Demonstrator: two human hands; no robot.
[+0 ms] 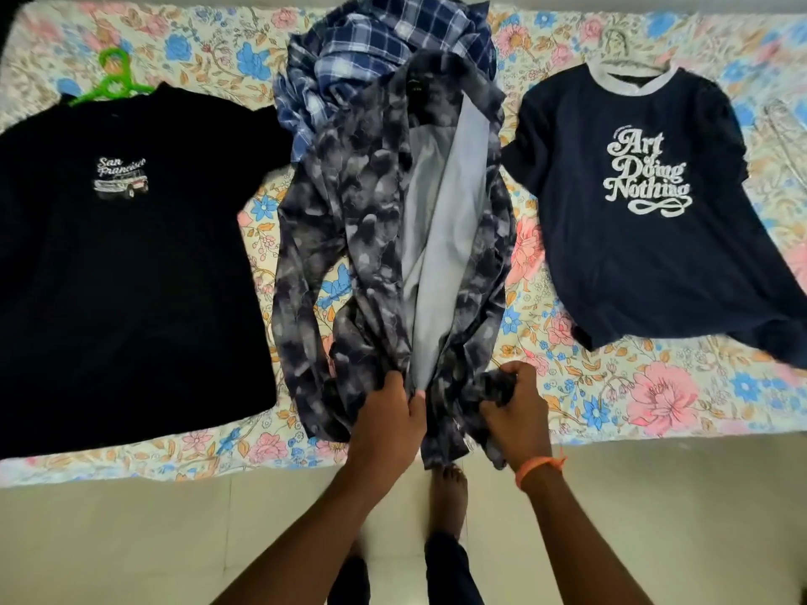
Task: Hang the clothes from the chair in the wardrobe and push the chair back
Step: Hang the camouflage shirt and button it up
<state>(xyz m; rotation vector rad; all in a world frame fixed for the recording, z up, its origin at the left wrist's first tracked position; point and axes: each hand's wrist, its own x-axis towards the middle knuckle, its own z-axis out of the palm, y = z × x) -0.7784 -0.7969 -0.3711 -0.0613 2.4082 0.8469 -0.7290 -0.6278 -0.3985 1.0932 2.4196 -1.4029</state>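
Both hands pinch the hem of the grey patterned shirt (384,238) at the near edge of the bed (611,386): the left hand (388,412) grips one front panel, the right hand (515,412) bunches the other. The shirt stretches away toward the far edge, over a blue checked shirt (371,41).

I see soft, even daylight with no hard shadows. The black T-shirt (122,264) is so dark that its folds vanish. The floral bedsheet (655,399) washes out pale toward the top corners. Wide-angle distortion bows the bed's edge. My feed is slightly soft overall, with fine print smeared.
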